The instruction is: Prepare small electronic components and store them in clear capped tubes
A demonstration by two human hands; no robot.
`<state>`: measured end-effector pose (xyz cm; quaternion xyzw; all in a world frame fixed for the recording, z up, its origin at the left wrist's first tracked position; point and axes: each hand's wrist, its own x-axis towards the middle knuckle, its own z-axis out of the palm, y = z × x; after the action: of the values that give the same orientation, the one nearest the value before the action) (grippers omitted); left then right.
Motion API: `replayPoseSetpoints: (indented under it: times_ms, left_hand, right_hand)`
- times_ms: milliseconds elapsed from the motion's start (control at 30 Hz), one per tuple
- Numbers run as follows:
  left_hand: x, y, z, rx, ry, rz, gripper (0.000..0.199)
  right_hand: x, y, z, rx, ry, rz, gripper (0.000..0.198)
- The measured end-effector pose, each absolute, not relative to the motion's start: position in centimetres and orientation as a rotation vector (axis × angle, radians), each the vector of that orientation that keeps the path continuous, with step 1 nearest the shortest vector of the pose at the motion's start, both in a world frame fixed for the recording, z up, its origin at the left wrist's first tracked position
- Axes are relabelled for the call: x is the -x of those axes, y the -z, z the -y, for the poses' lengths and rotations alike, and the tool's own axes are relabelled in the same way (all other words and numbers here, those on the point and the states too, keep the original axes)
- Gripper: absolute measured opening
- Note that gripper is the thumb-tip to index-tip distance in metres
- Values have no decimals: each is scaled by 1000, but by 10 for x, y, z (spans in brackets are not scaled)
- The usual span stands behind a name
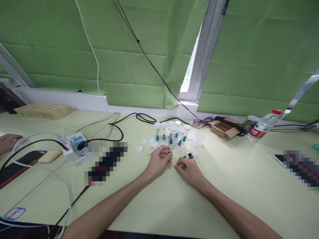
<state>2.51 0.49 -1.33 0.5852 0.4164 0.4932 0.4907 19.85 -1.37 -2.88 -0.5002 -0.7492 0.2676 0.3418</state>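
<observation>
Pale yellow-green table (249, 179) under everything, and at its far left edge somebody else's hand (9, 143) pokes in, near a dark phone with a red-orange edge (20, 167) and a small cream-coloured rounded case (50, 156). Next along is a white blocky power adapter (74, 150) with black and white leads, then a dark blurred-out object (107, 164), no clue what it is.

Now your bit: a few round white plastic caps (140, 149) lie flat just left of your left hand (158, 161). Its fingers are pinching a tiny dark piece (169, 152), too small to make out properly. Right behind your hands stands the bunch of clear, white-topped vials (170, 132) with teal and green parts inside. Your right hand (190, 169) has its fingers curled in low over the table; can't tell if they're gripping anything. A little black part (190, 155) sits just behind it.

Further right you've got an open brown cardboard box (221, 129), then a clear plastic bottle with a red cap (263, 126), standing tilted in view.
</observation>
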Motion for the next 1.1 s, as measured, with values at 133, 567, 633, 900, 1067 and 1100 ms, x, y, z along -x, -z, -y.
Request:
replayPoseSetpoints:
  times_ms: [133, 567, 633, 900, 1067, 1100]
  left_hand:
    - [-27, 14, -1, -1490, -1183, -1015, 29]
    - [-23, 13, -3, -1700, -1170, -1084, 28]
    - [-23, 13, -2, -1726, -1138, -1084, 30]
    - [-22, 9, -1, -1743, -1048, -1122, 32]
    - [-20, 12, -4, -1790, -1018, -1143, 32]
    - [-20, 13, -4, -1800, -1013, -1145, 32]
  right_hand:
    - [-198, 29, 13, 1295, -718, 1954, 15]
    - [-204, 23, 12, 1214, -506, 1723, 14]
    - [-205, 21, 11, 1210, -455, 1691, 13]
    - [-209, 22, 6, 1222, -270, 1746, 14]
    - [-210, 22, 7, 1286, -263, 1859, 15]
    - [-210, 22, 7, 1310, -264, 1886, 14]
